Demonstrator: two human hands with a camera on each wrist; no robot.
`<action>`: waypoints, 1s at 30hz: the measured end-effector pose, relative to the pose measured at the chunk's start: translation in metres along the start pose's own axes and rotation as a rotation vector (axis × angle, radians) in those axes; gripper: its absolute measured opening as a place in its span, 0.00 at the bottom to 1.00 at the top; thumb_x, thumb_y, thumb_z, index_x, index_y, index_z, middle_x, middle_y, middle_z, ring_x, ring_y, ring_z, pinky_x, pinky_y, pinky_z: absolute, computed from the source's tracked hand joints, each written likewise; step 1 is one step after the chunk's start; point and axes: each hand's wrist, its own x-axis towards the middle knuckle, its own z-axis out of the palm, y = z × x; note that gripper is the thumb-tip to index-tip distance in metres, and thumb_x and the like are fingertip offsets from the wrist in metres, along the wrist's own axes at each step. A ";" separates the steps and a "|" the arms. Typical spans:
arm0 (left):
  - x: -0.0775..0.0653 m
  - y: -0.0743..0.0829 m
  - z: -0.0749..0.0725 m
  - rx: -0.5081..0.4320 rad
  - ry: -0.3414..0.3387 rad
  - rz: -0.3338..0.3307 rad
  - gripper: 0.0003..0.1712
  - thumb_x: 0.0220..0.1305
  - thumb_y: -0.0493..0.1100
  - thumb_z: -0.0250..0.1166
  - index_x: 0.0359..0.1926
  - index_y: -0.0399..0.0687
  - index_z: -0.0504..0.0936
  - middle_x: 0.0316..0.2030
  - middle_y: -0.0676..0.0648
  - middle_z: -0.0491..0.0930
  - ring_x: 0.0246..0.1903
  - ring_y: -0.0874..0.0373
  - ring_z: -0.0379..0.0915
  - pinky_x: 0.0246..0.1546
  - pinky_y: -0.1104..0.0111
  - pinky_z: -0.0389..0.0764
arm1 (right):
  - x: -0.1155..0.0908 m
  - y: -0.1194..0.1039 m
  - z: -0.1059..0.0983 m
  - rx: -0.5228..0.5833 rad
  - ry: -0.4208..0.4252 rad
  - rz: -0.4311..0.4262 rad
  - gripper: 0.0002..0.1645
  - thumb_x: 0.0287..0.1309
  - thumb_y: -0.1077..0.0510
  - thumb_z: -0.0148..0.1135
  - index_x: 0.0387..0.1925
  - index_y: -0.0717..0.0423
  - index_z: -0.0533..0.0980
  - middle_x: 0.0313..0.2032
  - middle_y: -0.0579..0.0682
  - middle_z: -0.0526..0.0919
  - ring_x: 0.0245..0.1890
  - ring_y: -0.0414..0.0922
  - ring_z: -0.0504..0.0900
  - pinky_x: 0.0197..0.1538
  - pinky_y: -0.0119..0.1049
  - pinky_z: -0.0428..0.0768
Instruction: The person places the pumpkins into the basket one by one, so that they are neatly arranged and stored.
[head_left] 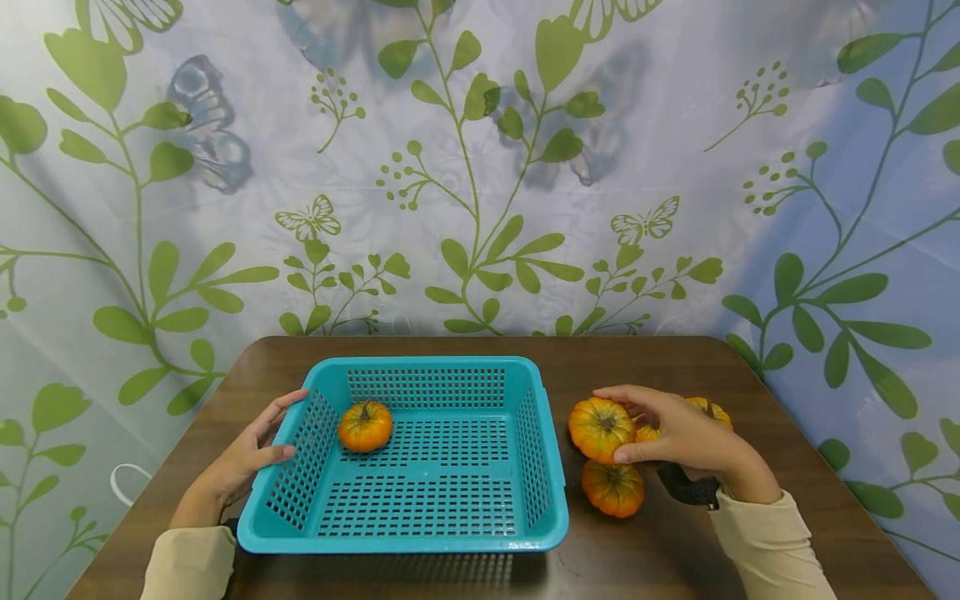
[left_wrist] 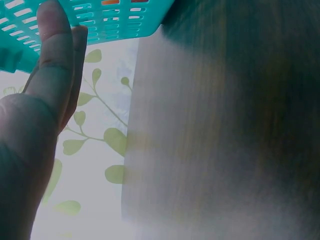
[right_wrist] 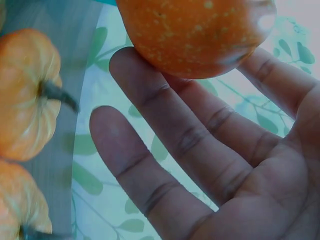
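Observation:
Between the thumb and fingertips of my right hand (head_left: 671,429) is a small orange pumpkin (head_left: 600,428), held to the right of the basket. The right wrist view shows this pumpkin (right_wrist: 195,35) against the fingers, with the little finger off it. My left hand (head_left: 243,454) touches the left side of a turquoise plastic basket (head_left: 405,547), its fingers fairly straight along the rim and outer wall. Inside the basket, toward the left, sits one orange pumpkin (head_left: 365,427). Another pumpkin (head_left: 612,490) lies on the table just in front of the held one.
Behind the right hand, more pumpkins (head_left: 711,410) are partly hidden; two with dark stems, one a whole pumpkin (right_wrist: 30,95), show in the right wrist view. The brown wooden table (head_left: 637,354) ends at a leaf-patterned cloth backdrop (head_left: 480,183).

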 end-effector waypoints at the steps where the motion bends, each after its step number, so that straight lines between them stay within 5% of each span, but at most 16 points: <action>1: 0.000 0.000 0.000 0.000 0.000 0.001 0.42 0.73 0.33 0.58 0.80 0.73 0.63 0.66 0.61 0.74 0.55 0.57 0.83 0.47 0.55 0.90 | 0.002 -0.001 0.001 0.007 -0.009 0.000 0.43 0.60 0.60 0.81 0.74 0.63 0.72 0.68 0.62 0.80 0.61 0.34 0.79 0.55 0.39 0.85; 30: 0.000 -0.001 0.000 0.025 0.017 -0.006 0.42 0.72 0.34 0.59 0.80 0.72 0.63 0.65 0.60 0.74 0.54 0.57 0.83 0.46 0.55 0.91 | 0.046 -0.013 0.009 0.067 -0.112 -0.050 0.44 0.64 0.57 0.78 0.77 0.63 0.70 0.71 0.60 0.78 0.65 0.46 0.81 0.63 0.42 0.83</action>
